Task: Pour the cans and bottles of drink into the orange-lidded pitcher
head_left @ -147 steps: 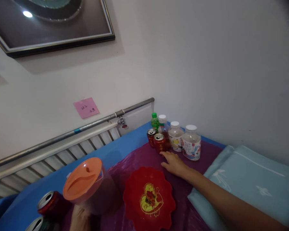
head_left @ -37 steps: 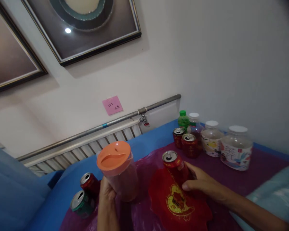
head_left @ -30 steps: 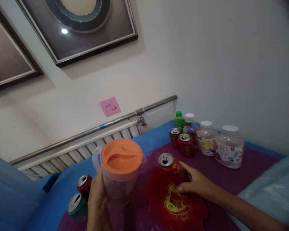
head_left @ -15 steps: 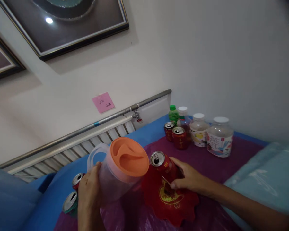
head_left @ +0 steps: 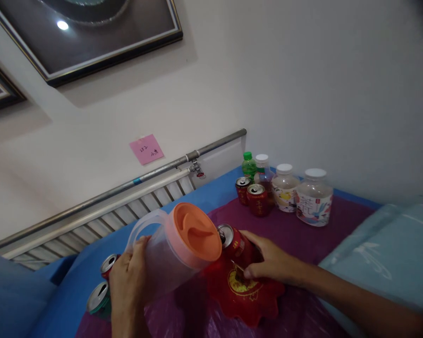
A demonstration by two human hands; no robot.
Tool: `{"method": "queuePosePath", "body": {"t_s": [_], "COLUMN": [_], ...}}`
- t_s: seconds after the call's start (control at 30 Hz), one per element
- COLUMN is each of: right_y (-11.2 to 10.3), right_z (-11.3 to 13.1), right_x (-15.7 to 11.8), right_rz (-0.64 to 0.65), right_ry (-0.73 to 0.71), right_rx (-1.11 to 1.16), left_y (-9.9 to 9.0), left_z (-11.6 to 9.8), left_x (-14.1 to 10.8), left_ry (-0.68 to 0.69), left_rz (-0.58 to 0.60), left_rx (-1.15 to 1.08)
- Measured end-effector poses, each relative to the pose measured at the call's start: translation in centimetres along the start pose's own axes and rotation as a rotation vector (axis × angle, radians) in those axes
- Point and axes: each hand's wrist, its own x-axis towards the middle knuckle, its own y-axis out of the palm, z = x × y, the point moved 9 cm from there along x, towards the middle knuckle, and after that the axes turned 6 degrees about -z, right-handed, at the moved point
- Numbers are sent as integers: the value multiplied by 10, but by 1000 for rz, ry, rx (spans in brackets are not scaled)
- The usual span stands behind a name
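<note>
My left hand (head_left: 130, 274) is wrapped round the handle of a clear plastic pitcher (head_left: 164, 263) with an orange lid (head_left: 196, 231). The pitcher leans to the right, its lid edge close against the top of an opened red drink can (head_left: 238, 246). Around that can my right hand (head_left: 264, 258) is closed, thumb in front. Whether lid and can touch, I cannot tell. Under the can lies a red scalloped tray (head_left: 246, 312) with a gold print. Left of my left wrist stand a green can (head_left: 99, 300) and a red can (head_left: 109, 264), both opened.
At the back right are two red cans (head_left: 257, 201), a green-capped bottle (head_left: 248, 164) and several white-capped bottles (head_left: 314, 199). A purple plastic sheet (head_left: 303, 230) covers part of the blue surface (head_left: 211, 192). Light blue fabric (head_left: 384, 253) lies right; a radiator (head_left: 127, 216) runs along the wall.
The pitcher has tipped further to the right, bringing its lid up to the red can's top. My view has shifted slightly, and both hands keep their hold.
</note>
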Motion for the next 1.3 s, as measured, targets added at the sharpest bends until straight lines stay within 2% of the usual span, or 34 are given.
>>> {"method": "queuePosePath", "body": {"t_s": [0.2,0.33,0.5,0.8,1.0,1.13,1.3], "right_y": [0,1,1,1,1,2,2], "right_z": [-1,-2,-3,-1,1,1,0], "right_x": [0,0,-1,0,-2,-2,-2], "right_rz": [9,16,12,5,4,22,7], "right_ry": [-14,2,15,8,17,17,26], "right_rx": [-9,-17,-38,-55,-68,-87,-83], "left_y": [4,4,3,2,-8,-11,-18], "left_z": [12,12,15,14,10,8,11], "left_x": [-4,-9,-7,-6,-8,-8,-8], "left_ry": [-262,-326,-303,-282,-287,-228,-163], "left_rz": [66,100,58,96,19,-3,-91], "left_rx": [-125,-138,-156,-81,-118,-122,-53]}}
